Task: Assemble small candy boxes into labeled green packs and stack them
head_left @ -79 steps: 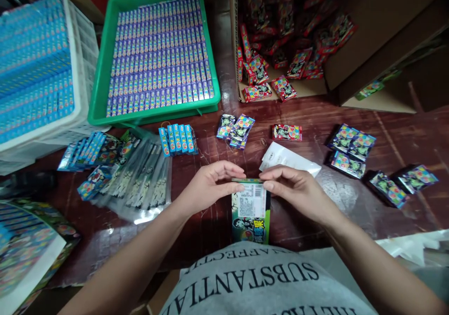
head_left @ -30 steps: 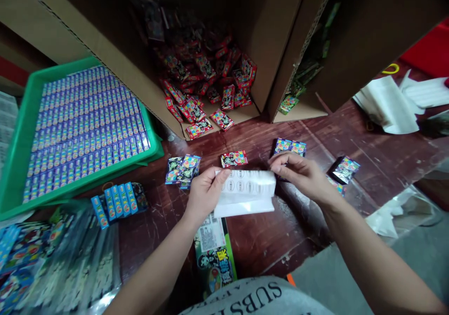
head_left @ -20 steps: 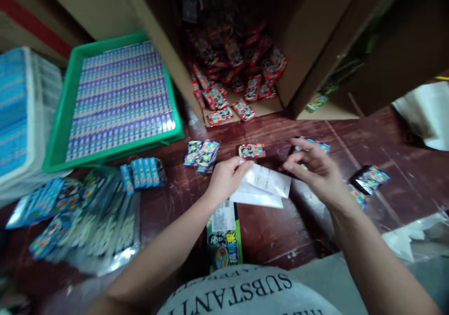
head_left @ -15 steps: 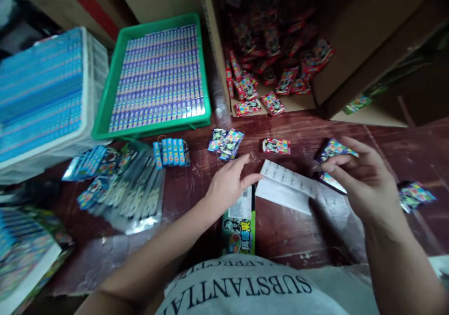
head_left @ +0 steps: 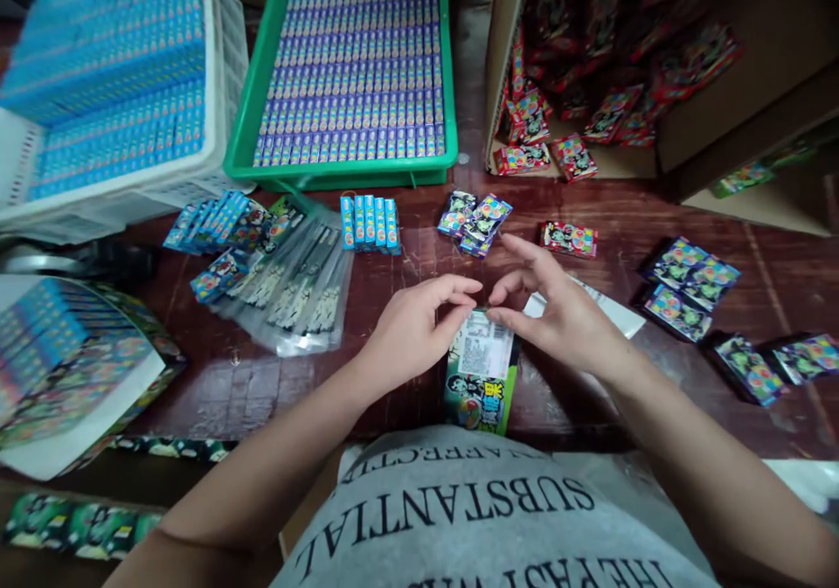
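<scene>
My left hand [head_left: 416, 326] is closed in a pinch, thumb and index fingertips at the top edge of a green printed packet [head_left: 481, 387]. On the packet's upper part is a white barcode label. My right hand [head_left: 564, 308] meets the same edge from the other side, its thumb and a curled finger close together there and its index finger raised. The packet lies flat in front of my shirt. A white paper sheet [head_left: 616, 307] is partly hidden under my right hand. Two purple candy boxes [head_left: 483, 225] and a red one [head_left: 569, 238] lie just beyond my hands.
A green tray [head_left: 341, 173] of purple boxes and a white crate [head_left: 219, 90] of blue boxes stand behind. Right of them, a cardboard carton [head_left: 688, 138] holds red boxes. Clear plastic bags [head_left: 294, 291] fan out at left. Several purple boxes [head_left: 695, 278] lie at right.
My right hand has let go of the purple boxes, which now lie at right, and moved left to the green packet. My left hand has come to the packet's top edge. The view has shifted.
</scene>
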